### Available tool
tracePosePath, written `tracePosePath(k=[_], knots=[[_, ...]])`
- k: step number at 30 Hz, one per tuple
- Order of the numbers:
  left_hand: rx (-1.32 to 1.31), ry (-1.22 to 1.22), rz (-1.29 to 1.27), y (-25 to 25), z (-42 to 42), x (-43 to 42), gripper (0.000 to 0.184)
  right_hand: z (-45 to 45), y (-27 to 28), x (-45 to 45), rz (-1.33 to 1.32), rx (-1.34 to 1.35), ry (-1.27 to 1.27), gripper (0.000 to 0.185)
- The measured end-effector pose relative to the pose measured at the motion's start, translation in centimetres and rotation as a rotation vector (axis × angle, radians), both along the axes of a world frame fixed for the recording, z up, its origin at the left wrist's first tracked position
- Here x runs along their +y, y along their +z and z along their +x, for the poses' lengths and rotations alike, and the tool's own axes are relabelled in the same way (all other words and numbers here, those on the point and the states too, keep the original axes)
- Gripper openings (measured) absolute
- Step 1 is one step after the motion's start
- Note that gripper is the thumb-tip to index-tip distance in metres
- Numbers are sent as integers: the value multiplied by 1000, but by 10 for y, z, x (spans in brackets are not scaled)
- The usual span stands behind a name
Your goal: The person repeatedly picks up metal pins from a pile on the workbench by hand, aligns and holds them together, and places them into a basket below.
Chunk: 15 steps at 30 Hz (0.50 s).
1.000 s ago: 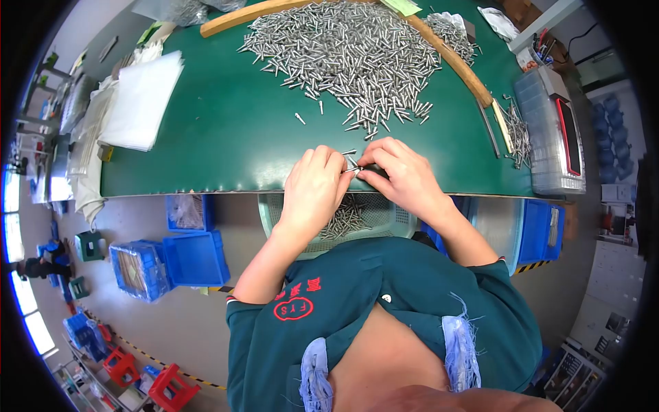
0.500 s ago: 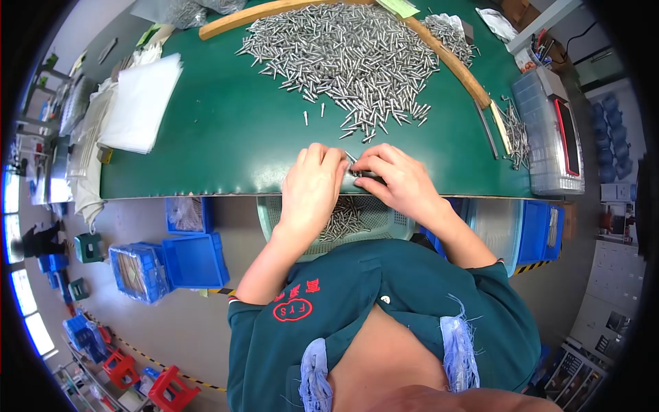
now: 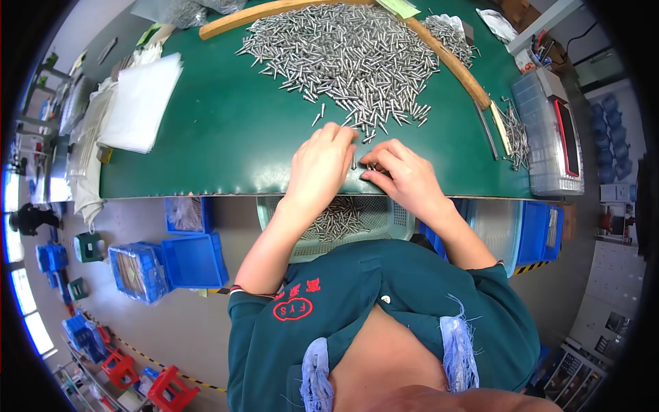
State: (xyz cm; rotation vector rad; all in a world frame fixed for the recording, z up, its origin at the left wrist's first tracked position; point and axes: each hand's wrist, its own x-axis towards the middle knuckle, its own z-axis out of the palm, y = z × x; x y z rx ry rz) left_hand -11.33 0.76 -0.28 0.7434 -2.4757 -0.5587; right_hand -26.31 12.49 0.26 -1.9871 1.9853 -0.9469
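Observation:
A large heap of small silver metal parts [image 3: 350, 62] covers the back middle of the green table [image 3: 206, 137]. My left hand [image 3: 321, 161] is over the table just below the heap, its fingers bent and close together; their tips and anything between them are hidden. One metal part [image 3: 353, 162] stands out between my two hands. To the right, my right hand [image 3: 401, 172] has its fingers curled round a few small metal parts [image 3: 373, 167] near the table's front edge. Below both hands, a pale green basket [image 3: 395, 223] holds more metal parts [image 3: 340, 220].
Curved wooden strips [image 3: 453, 62] border the heap. White sheets [image 3: 143, 103] lie at the left. A clear plastic box [image 3: 539, 130] stands at the right, beside loose metal pieces [image 3: 516, 137]. Blue crates [image 3: 195, 259] are on the floor, and a distant person [image 3: 34, 218] shows at far left.
My left hand has moved up toward the heap, away from my right hand, which has shifted slightly right. A loose part below the heap is no longer visible. The distant person has moved.

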Motion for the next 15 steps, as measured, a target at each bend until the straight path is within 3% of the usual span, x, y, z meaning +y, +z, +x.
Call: tracePosePath(k=[5, 12, 15], knots=[[-118, 96, 8, 1, -13, -6, 15, 1, -4, -4, -22, 94, 60, 15], [-144, 35, -39, 9, 27, -4, 7, -1, -2, 0, -15, 45, 53, 15], [-142, -101, 13, 13, 35, 4, 9, 0, 0, -4, 6, 13, 78, 20]])
